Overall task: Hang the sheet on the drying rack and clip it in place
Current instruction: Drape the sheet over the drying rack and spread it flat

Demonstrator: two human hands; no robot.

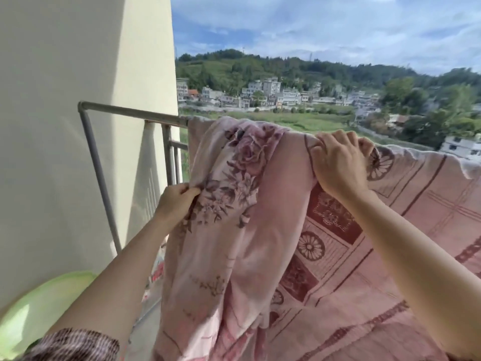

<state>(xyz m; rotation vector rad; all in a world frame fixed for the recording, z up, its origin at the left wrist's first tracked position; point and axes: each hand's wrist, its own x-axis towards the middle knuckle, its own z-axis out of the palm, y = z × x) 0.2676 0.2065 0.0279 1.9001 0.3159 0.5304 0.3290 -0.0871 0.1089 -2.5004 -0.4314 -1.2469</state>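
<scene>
A pink sheet [273,209] with dark red flower and square patterns hangs over the top bar of a grey metal drying rack [135,113]. Its bunched left part droops down in folds. My left hand [177,201] pinches the sheet's left edge below the bar. On the top of the bar, my right hand [338,162] grips the cloth. The bar is hidden under the sheet from the middle to the right. No clip is in view.
A cream wall [78,74] stands close on the left, with the rack's grey upright [99,173] against it. A pale green round object [44,308] lies at the lower left. Beyond the rack there is open air above fields and houses.
</scene>
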